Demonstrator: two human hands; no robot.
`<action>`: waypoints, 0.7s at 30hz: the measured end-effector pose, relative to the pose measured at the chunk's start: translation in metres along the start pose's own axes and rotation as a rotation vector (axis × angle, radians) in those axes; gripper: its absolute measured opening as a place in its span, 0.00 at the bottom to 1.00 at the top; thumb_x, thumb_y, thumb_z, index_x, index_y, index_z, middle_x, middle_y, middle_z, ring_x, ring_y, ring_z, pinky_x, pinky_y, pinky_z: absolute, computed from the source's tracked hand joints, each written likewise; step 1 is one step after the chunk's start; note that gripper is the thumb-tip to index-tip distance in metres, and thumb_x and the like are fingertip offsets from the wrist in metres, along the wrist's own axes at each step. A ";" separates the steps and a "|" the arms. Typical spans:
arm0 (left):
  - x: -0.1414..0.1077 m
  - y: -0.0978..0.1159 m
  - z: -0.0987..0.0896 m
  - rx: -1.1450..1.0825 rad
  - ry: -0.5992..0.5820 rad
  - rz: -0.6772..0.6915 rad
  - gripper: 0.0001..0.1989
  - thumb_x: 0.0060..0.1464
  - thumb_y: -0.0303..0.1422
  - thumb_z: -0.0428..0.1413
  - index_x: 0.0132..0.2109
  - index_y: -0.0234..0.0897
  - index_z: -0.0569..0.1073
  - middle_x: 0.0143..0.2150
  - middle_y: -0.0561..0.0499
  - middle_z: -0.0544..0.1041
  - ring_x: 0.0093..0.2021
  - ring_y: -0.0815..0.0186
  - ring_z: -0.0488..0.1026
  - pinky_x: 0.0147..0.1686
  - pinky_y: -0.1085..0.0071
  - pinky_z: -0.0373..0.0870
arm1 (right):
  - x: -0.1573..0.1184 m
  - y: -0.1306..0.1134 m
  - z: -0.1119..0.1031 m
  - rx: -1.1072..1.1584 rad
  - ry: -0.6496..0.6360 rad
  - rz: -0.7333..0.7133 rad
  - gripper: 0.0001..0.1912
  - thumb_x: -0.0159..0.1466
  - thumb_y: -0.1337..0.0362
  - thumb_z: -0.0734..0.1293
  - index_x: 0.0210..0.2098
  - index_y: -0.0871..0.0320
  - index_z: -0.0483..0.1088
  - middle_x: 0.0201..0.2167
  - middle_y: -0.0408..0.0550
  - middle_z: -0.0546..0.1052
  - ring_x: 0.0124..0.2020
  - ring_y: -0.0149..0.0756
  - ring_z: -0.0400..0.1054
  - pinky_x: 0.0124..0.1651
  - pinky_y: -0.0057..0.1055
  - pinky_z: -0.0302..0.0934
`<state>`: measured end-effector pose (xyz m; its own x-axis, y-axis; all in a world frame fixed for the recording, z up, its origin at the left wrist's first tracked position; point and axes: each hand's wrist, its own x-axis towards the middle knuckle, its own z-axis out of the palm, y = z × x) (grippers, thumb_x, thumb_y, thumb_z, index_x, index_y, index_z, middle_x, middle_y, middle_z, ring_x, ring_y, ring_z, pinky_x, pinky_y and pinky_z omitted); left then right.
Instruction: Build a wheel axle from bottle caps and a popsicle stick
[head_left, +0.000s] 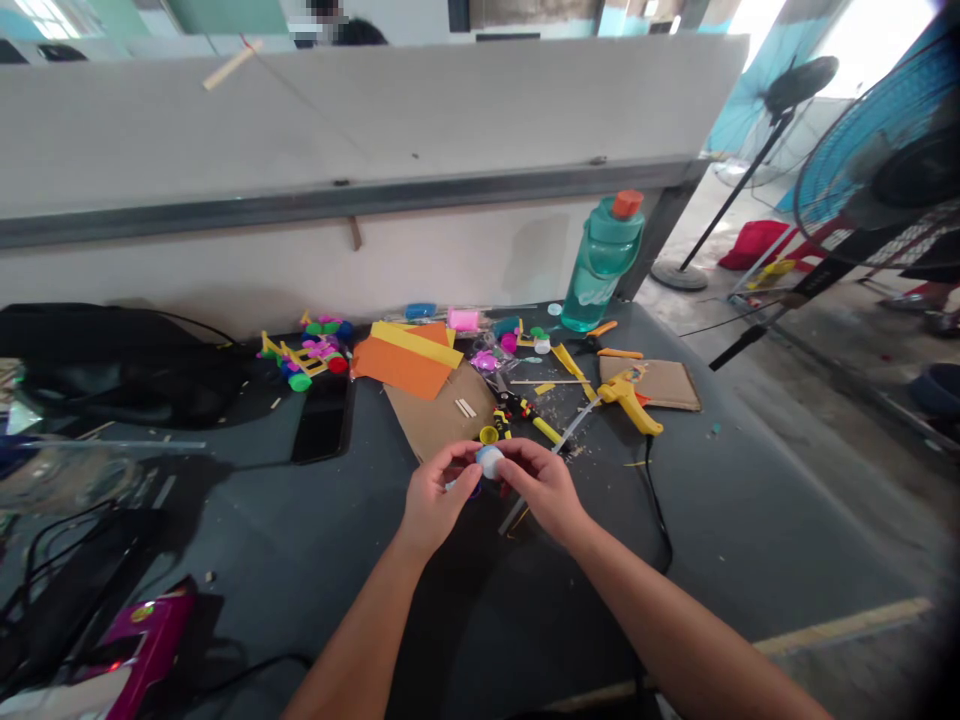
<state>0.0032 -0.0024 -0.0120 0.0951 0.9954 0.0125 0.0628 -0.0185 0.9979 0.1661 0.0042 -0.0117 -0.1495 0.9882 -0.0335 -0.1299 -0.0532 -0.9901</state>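
Note:
My left hand point(435, 497) and my right hand point(541, 487) meet above the dark tabletop point(697, 520), their fingertips pinching a small white round piece point(489, 461). Something purple point(475, 490) shows under it, partly hidden by my left fingers. A yellow bottle cap point(488, 434) lies just beyond my hands, on the edge of a cardboard sheet point(442, 420). To the right of my right hand is a yellow glue gun point(626, 402). Its black cord runs down past my right forearm.
Orange and yellow paper point(401, 360), a colourful toy model point(307, 350), a teal water bottle point(602, 262), and scattered tools and craft sticks crowd the table's far side. A black bag point(112, 365) lies left, with a wall behind and a fan point(877, 150) at right.

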 end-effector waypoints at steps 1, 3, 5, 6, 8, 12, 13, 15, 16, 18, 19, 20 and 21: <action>0.001 0.000 0.000 -0.014 0.001 -0.003 0.14 0.55 0.38 0.56 0.47 0.37 0.74 0.40 0.48 0.77 0.36 0.66 0.74 0.35 0.73 0.72 | 0.001 0.000 0.000 0.101 0.002 0.051 0.13 0.57 0.57 0.69 0.38 0.58 0.74 0.26 0.44 0.74 0.25 0.31 0.67 0.25 0.27 0.65; 0.002 0.000 0.000 -0.031 0.003 -0.001 0.14 0.55 0.38 0.56 0.47 0.36 0.74 0.40 0.48 0.77 0.36 0.66 0.74 0.37 0.72 0.71 | 0.003 0.000 0.000 0.269 0.013 0.136 0.13 0.55 0.56 0.71 0.35 0.58 0.74 0.23 0.43 0.73 0.24 0.31 0.67 0.23 0.26 0.65; 0.003 -0.001 0.000 -0.039 -0.001 -0.001 0.15 0.56 0.38 0.55 0.47 0.36 0.74 0.39 0.48 0.77 0.38 0.65 0.74 0.39 0.71 0.71 | 0.005 0.001 0.000 0.373 0.023 0.202 0.14 0.53 0.56 0.72 0.34 0.60 0.73 0.22 0.42 0.72 0.23 0.29 0.66 0.21 0.24 0.64; 0.004 -0.002 0.000 -0.043 -0.006 -0.004 0.15 0.56 0.38 0.55 0.47 0.35 0.74 0.39 0.48 0.77 0.39 0.64 0.74 0.40 0.71 0.71 | 0.005 0.001 0.001 0.404 0.026 0.227 0.14 0.53 0.56 0.72 0.34 0.60 0.73 0.22 0.43 0.73 0.22 0.29 0.66 0.21 0.24 0.64; 0.004 -0.003 0.000 -0.049 -0.016 -0.015 0.16 0.56 0.39 0.55 0.48 0.35 0.73 0.39 0.48 0.77 0.40 0.64 0.74 0.41 0.70 0.71 | 0.005 0.000 0.001 0.435 0.027 0.262 0.15 0.52 0.56 0.73 0.33 0.61 0.73 0.22 0.43 0.73 0.22 0.28 0.66 0.20 0.23 0.63; 0.004 -0.002 0.000 -0.045 -0.020 -0.038 0.16 0.56 0.39 0.55 0.48 0.34 0.73 0.40 0.47 0.77 0.39 0.63 0.74 0.40 0.69 0.71 | 0.003 -0.001 0.002 0.459 0.017 0.288 0.15 0.52 0.57 0.73 0.33 0.61 0.72 0.22 0.43 0.73 0.21 0.27 0.66 0.20 0.22 0.63; 0.004 -0.002 0.000 -0.044 -0.020 -0.040 0.16 0.56 0.39 0.55 0.48 0.34 0.73 0.40 0.47 0.77 0.38 0.63 0.74 0.40 0.69 0.71 | 0.003 -0.001 0.002 0.465 0.013 0.294 0.15 0.52 0.57 0.73 0.33 0.61 0.72 0.22 0.43 0.73 0.21 0.27 0.66 0.20 0.22 0.63; 0.004 -0.002 0.000 -0.049 -0.017 -0.036 0.16 0.56 0.40 0.55 0.48 0.34 0.74 0.40 0.47 0.77 0.39 0.63 0.74 0.41 0.69 0.71 | 0.003 -0.001 0.001 0.475 0.007 0.308 0.15 0.53 0.58 0.72 0.34 0.61 0.72 0.23 0.44 0.74 0.22 0.26 0.66 0.21 0.21 0.63; 0.004 -0.002 0.000 -0.056 -0.013 -0.034 0.17 0.56 0.40 0.55 0.48 0.34 0.74 0.40 0.46 0.77 0.39 0.63 0.74 0.41 0.68 0.71 | 0.003 -0.001 0.001 0.477 0.008 0.316 0.14 0.53 0.58 0.72 0.34 0.61 0.72 0.24 0.44 0.74 0.22 0.26 0.66 0.21 0.21 0.63; 0.005 -0.002 0.001 -0.073 -0.006 -0.035 0.17 0.55 0.40 0.55 0.48 0.34 0.74 0.40 0.46 0.78 0.39 0.63 0.75 0.41 0.68 0.71 | 0.003 0.000 0.000 0.470 0.002 0.331 0.14 0.54 0.58 0.72 0.34 0.61 0.71 0.24 0.44 0.74 0.22 0.26 0.66 0.22 0.21 0.63; 0.005 -0.002 0.001 -0.081 0.000 -0.037 0.17 0.55 0.41 0.56 0.48 0.34 0.74 0.40 0.46 0.78 0.38 0.63 0.75 0.41 0.68 0.72 | 0.003 -0.001 0.000 0.460 -0.003 0.332 0.14 0.54 0.58 0.72 0.34 0.61 0.70 0.24 0.43 0.73 0.22 0.26 0.66 0.22 0.21 0.63; 0.005 -0.002 0.001 -0.089 0.007 -0.040 0.17 0.55 0.41 0.56 0.47 0.34 0.74 0.40 0.46 0.78 0.38 0.63 0.75 0.41 0.68 0.72 | 0.003 -0.001 0.000 0.441 -0.009 0.326 0.14 0.54 0.58 0.72 0.34 0.61 0.70 0.23 0.42 0.73 0.22 0.26 0.65 0.22 0.21 0.62; 0.005 -0.002 0.002 -0.094 0.012 -0.045 0.18 0.54 0.41 0.57 0.47 0.34 0.74 0.40 0.46 0.78 0.38 0.64 0.75 0.41 0.69 0.72 | 0.003 -0.001 0.001 0.416 -0.014 0.313 0.14 0.53 0.58 0.72 0.33 0.60 0.70 0.22 0.42 0.72 0.22 0.26 0.65 0.23 0.22 0.62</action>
<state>0.0051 0.0025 -0.0138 0.0819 0.9961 -0.0327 -0.0264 0.0350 0.9990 0.1651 0.0067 -0.0109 -0.2566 0.9138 -0.3149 -0.4548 -0.4016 -0.7949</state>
